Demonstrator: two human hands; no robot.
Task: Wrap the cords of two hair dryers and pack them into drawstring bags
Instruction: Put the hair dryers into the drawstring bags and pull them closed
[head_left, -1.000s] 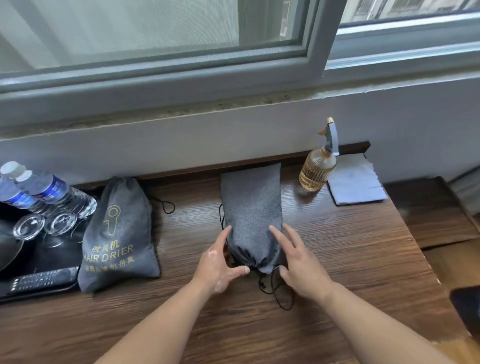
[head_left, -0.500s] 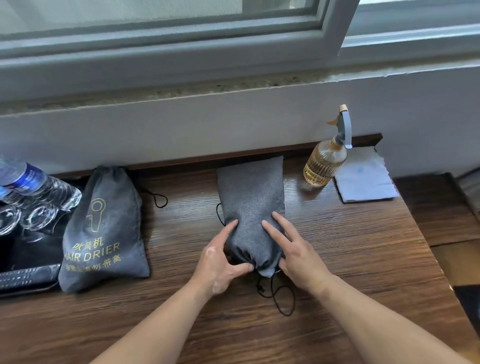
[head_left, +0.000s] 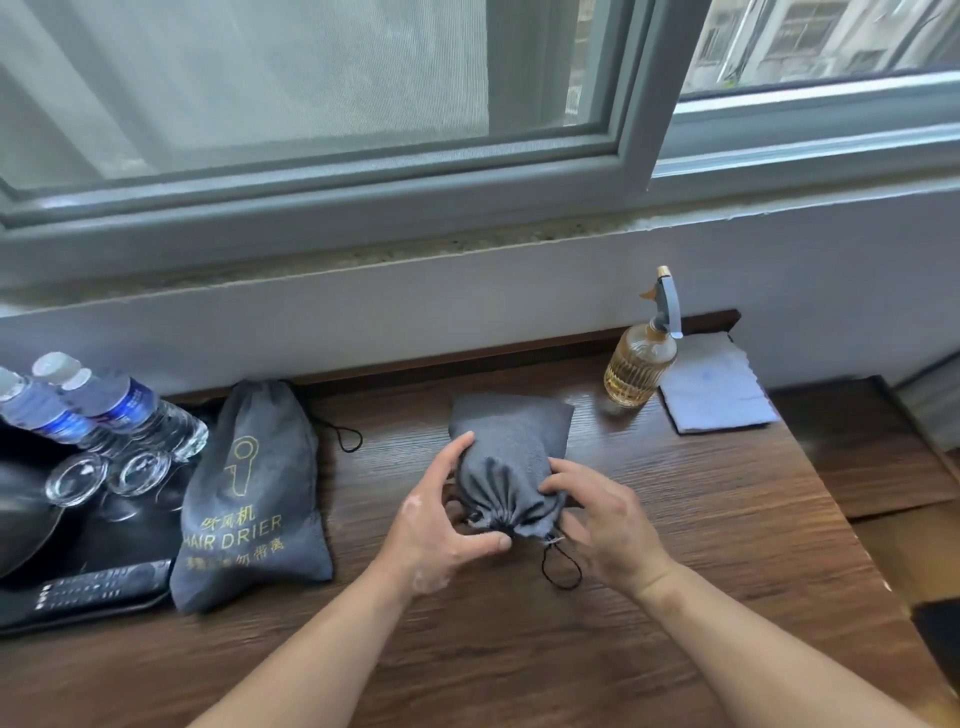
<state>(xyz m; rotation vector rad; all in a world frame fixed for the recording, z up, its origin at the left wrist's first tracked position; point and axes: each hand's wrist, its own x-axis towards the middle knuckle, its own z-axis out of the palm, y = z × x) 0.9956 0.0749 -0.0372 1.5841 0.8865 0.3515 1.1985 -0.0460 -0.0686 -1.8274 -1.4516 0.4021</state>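
A plain grey drawstring bag (head_left: 511, 441) lies in the middle of the wooden desk (head_left: 675, 519), full, its gathered mouth raised toward me. My left hand (head_left: 441, 519) grips its left side and my right hand (head_left: 597, 519) clasps its right side near the mouth. A black drawstring loop (head_left: 561, 569) trails from the mouth between my hands. A second grey bag (head_left: 249, 499), printed "HAIR DRIER" in gold, lies closed and full to the left, its cord (head_left: 345, 439) on the desk. No hair dryer shows outside the bags.
A black tray (head_left: 104, 597) at the left holds two water bottles (head_left: 114, 410), upturned glasses (head_left: 104, 475) and a remote control (head_left: 104, 582). An amber spray bottle (head_left: 641, 364) and a white cloth (head_left: 714, 389) sit at the back right. A window sill runs behind the desk.
The plain bag's mouth end has been lifted off the desk and bunched between both hands, which have closed around it. The camera view has tilted upward.
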